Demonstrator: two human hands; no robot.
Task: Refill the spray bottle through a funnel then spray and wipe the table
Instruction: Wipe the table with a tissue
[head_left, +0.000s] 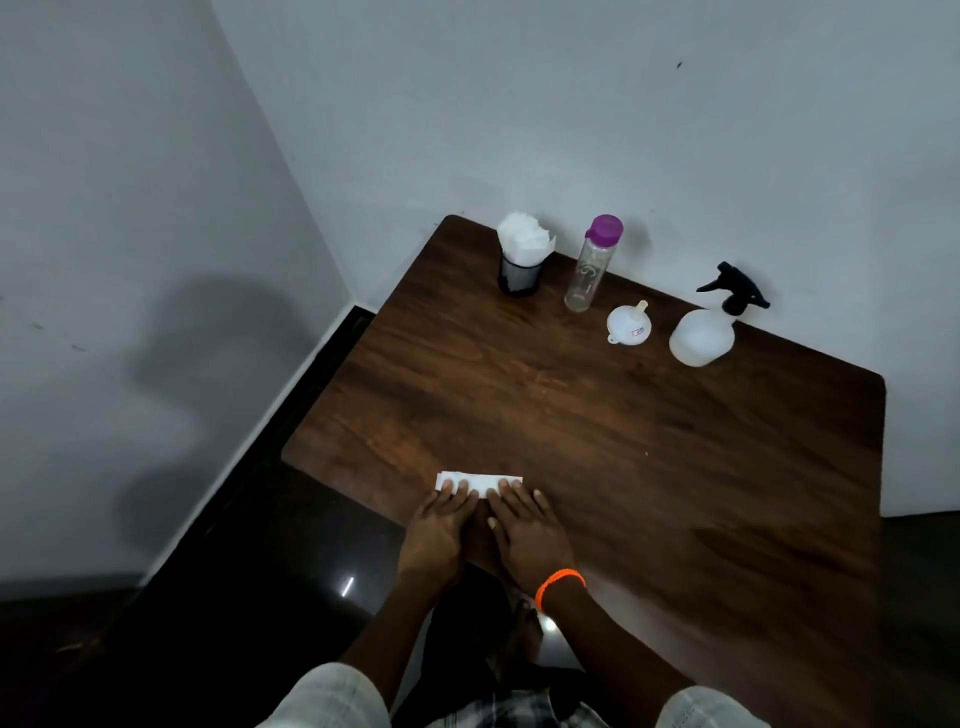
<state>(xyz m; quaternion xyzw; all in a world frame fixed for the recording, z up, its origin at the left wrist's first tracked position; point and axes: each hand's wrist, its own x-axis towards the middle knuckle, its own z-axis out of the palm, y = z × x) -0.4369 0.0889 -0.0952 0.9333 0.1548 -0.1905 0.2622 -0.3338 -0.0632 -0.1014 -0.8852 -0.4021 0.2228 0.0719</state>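
Dark wood worktop (597, 426) against grey walls, my left hand (436, 530) and right hand (524, 530) pressing a folded tissue (478, 480) with flat fingers (near edge), spray bottle (704, 332), funnel (628, 323), water bottle (589, 270) along the far wall.

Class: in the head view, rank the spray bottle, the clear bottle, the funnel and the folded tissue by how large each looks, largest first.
1. Spray bottle
2. Clear bottle, taller but slimmer, so close to the first
3. Folded tissue, partly under the hands and nearer the camera, so unsure against the funnel
4. Funnel
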